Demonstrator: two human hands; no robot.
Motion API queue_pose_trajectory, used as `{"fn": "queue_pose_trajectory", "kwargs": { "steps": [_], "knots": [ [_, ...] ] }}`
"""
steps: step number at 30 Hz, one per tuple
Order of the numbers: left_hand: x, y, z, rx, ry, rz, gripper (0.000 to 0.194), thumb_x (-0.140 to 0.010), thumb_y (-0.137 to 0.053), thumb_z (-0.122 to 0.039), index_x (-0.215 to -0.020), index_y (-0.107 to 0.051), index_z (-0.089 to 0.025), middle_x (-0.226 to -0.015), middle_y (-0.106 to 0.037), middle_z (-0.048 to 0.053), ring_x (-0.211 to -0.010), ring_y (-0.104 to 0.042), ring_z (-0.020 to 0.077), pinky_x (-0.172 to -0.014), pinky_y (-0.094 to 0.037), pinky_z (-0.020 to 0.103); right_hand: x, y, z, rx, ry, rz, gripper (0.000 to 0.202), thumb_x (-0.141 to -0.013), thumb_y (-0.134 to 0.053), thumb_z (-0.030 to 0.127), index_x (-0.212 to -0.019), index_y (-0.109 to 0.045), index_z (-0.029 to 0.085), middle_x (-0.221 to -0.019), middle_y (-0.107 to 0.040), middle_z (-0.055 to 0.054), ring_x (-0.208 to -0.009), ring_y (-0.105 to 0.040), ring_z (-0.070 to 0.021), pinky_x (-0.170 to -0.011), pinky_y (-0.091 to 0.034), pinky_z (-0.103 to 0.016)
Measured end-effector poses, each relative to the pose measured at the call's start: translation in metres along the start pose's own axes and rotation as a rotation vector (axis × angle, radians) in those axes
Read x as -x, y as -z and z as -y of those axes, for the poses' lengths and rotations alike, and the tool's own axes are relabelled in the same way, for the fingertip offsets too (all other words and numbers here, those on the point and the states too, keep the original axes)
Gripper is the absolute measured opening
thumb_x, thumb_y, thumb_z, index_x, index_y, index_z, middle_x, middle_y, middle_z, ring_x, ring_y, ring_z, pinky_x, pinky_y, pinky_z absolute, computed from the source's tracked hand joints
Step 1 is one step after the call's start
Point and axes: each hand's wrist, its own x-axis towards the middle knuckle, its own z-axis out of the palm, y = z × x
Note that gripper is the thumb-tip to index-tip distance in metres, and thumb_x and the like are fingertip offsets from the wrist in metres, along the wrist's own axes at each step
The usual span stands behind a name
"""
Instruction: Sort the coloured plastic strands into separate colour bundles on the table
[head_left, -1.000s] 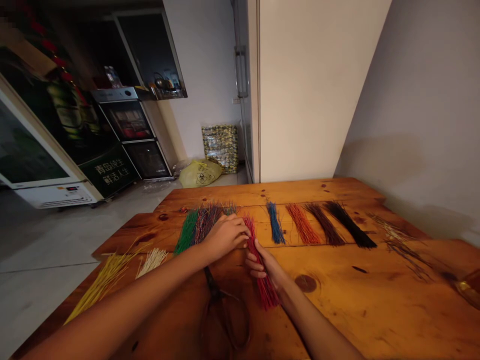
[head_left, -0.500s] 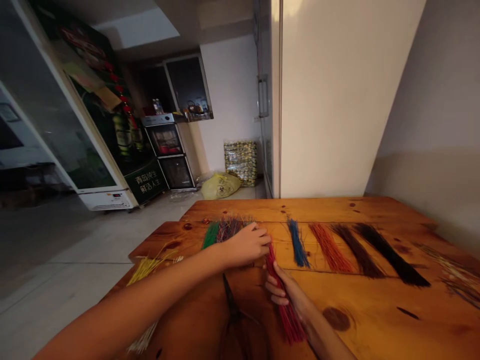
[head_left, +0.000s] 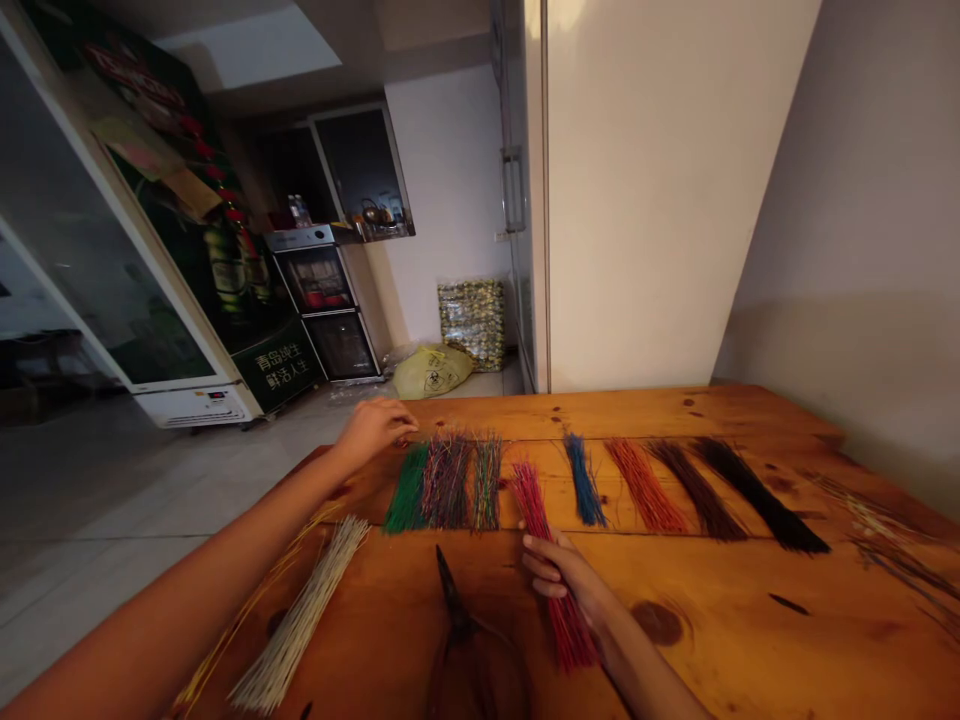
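Observation:
My right hand (head_left: 559, 572) is wrapped round a bundle of red-pink strands (head_left: 532, 500), which stands tilted over the table. My left hand (head_left: 379, 428) is above the table's far left edge, its fingers pressed together near the green bundle (head_left: 406, 490); whatever it may hold is too small to make out. Multicoloured bundles (head_left: 448, 482) lie beside the green one. Dark scissors (head_left: 459, 625) rest between my arms, and a pale bundle (head_left: 304, 615) lies by my left forearm with thin yellow strands (head_left: 251, 610).
Blue (head_left: 585, 480), orange (head_left: 646, 485), brown (head_left: 701, 492) and black (head_left: 761, 495) bundles lie in a row to the right. Loose strands (head_left: 892, 540) are at the far right. A pale cabinet (head_left: 660, 200) stands behind the wooden table (head_left: 750, 640).
My left hand has left the top of the red-pink bundle and moved left. The multicoloured and pale bundles show more fully. The view has shifted slightly.

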Motion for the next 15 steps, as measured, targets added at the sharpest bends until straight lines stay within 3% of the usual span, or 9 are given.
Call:
{"fn": "queue_pose_trajectory", "kwargs": {
  "steps": [4,8,11,15],
  "knots": [
    [0.022,-0.021,0.035,0.019,0.254,0.023,0.024,-0.079,-0.05,-0.038,-0.083,-0.068,-0.023,-0.083,-0.07,0.003,-0.075,-0.062,0.0197,-0.064,-0.042,0.027,-0.001,0.001,0.0,-0.005,-0.001,0.025,0.033,-0.07,-0.07,0.025,-0.095,-0.051,0.016,-0.046,-0.028,0.013,-0.037,-0.011,-0.0011,-0.031,-0.008,-0.013],
    [0.043,-0.045,0.037,0.037,0.371,0.061,0.021,-0.076,-0.051,-0.034,-0.072,-0.066,-0.02,-0.073,-0.069,0.005,-0.066,-0.063,0.0218,-0.057,-0.042,0.028,-0.001,0.002,-0.001,0.005,0.005,0.011,0.032,-0.07,-0.07,0.026,-0.095,-0.051,0.017,-0.045,-0.027,0.014,-0.036,-0.01,-0.0011,-0.031,-0.008,-0.013],
    [0.049,-0.051,0.008,0.058,0.302,0.038,0.018,-0.075,-0.054,-0.035,-0.077,-0.064,-0.02,-0.081,-0.068,0.006,-0.076,-0.062,0.0226,-0.067,-0.045,0.031,-0.002,0.003,-0.003,0.006,-0.002,0.001,0.033,-0.069,-0.071,0.025,-0.093,-0.051,0.017,-0.046,-0.027,0.013,-0.037,-0.011,-0.0012,-0.031,-0.007,-0.013],
    [0.051,-0.04,-0.069,0.12,0.057,-0.014,0.021,-0.085,-0.045,-0.034,-0.092,-0.061,-0.023,-0.1,-0.062,0.002,-0.099,-0.053,0.0178,-0.088,-0.037,0.032,-0.002,0.003,-0.004,-0.005,-0.005,0.003,0.032,-0.07,-0.071,0.024,-0.094,-0.051,0.017,-0.047,-0.028,0.013,-0.038,-0.012,-0.0014,-0.031,-0.008,-0.013]
  ]
}}
